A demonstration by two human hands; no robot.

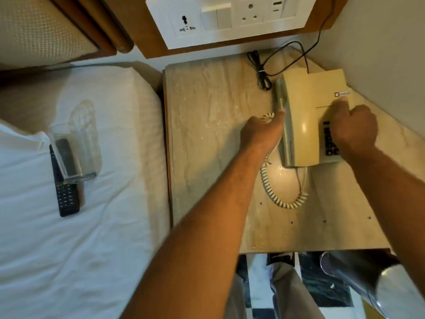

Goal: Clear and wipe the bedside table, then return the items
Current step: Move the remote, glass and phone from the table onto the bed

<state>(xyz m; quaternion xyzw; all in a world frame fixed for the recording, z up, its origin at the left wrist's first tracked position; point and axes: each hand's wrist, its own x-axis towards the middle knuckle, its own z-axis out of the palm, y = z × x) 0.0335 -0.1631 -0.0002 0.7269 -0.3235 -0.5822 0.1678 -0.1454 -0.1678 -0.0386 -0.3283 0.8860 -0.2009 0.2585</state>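
Hands meet at a cream phone point(305, 116) that sits on the marble bedside table point(211, 134), near the back right corner by the wall. The left hand point(262, 132) presses against the phone's left edge, beside the handset point(281, 125); its fingers are hidden under that side, so their spread cannot be told. The right hand point(351, 127) lies on top of the phone over the keypad point(327, 141), fingers together and curled down onto the body. A coiled cord point(278, 196) loops over the tabletop in front of the phone, and a black cable point(262, 74) lies bundled behind it. On the bed point(92, 226) to the left, well apart from the table, a black remote point(66, 196) lies with a clear tray point(73, 153) resting on its upper end. A switch panel point(220, 17) is on the wall behind the table.
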